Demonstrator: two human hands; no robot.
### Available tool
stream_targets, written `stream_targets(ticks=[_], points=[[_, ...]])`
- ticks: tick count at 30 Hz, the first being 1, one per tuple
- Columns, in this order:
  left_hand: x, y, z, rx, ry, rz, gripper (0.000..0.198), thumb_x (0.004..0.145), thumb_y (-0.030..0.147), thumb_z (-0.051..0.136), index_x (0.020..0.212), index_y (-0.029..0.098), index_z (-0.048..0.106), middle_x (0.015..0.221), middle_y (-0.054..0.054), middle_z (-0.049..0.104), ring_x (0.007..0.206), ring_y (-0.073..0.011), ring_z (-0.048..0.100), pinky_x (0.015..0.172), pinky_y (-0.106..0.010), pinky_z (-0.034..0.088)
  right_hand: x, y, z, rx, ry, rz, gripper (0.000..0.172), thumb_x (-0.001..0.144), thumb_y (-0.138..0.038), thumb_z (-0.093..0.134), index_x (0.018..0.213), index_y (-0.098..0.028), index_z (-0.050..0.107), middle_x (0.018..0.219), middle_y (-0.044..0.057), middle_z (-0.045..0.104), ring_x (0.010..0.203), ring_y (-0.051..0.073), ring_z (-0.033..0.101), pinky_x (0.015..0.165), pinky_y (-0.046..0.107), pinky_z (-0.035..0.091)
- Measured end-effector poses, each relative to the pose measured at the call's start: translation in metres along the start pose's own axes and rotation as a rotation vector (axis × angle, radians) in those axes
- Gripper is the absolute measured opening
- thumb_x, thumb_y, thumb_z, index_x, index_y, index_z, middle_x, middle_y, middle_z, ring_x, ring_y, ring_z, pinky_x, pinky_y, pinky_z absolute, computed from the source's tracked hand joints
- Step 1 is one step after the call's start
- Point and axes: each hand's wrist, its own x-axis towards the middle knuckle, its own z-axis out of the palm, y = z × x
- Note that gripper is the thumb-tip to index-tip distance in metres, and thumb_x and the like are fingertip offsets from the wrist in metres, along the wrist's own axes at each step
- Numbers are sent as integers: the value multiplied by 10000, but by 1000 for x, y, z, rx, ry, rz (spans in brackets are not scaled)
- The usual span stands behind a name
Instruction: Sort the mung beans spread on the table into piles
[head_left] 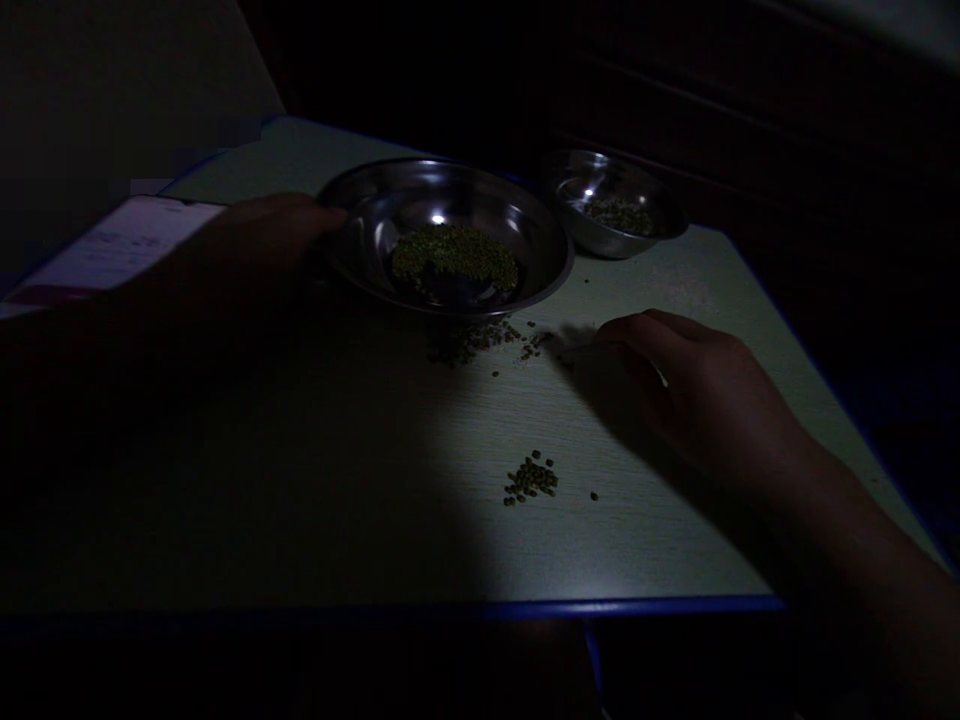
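Observation:
My left hand (pixel 281 228) grips the near-left rim of a wide steel bowl (pixel 349 245). Small green mung beans (pixel 457 252) lie in its bottom. The bowl looks tilted, with its near edge above the table. Below that edge, a loose scatter of beans and pale bits (pixel 484 340) lies partly in shadow. My right hand (pixel 675 360) is closed on a thin, pale, stick-like tool (pixel 581 349), whose tip points left toward the scattered beans; its exact kind cannot be made out. Nearer the table's front edge is a small pile of beans (pixel 532 478), with a single bean to its right.
A second steel bowl (pixel 615 240) stands at the back right with beans or husks (pixel 621 215) inside. Pale debris (pixel 679 288) lies beside it on the blue-edged table (pixel 637 560). At the left is a flat, paper-like item (pixel 124 243). The room is very dark.

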Motion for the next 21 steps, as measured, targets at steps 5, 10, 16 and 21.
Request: stream_targets(ticks=[5,10,16,21], points=[[0,-1,-2,72,31,-22,755,789,755,252,1148,231,661,1113,-12,538,1264,-422,646,1166,-702,385,3,-1,0,-25,-8,-16,337,982,-88,529,1196,-218,755,1082,130,824,888,280,782,758,373,565],[5,-11,0,91,6,-12,751,815,750,322,1226,223,664,1152,-15,572,1241,-392,658,1132,-681,458,1,0,-3,12,-36,-36,334,987,-92,526,1195,-214,756,1088,134,821,904,288,783,772,382,578],[1,-11,0,89,12,4,662,859,726,400,1227,246,668,1205,-17,616,1274,-398,653,1174,-652,463,0,1,-4,0,-15,-35,330,986,-89,529,1195,-223,747,1068,123,820,889,273,774,768,369,574],[0,-15,2,51,41,-13,717,868,766,349,1276,268,665,1214,-14,620,1301,-405,650,1180,-625,470,1,-2,-3,10,-28,-38,310,992,-105,528,1171,-218,755,1077,135,816,897,276,768,778,377,580]])
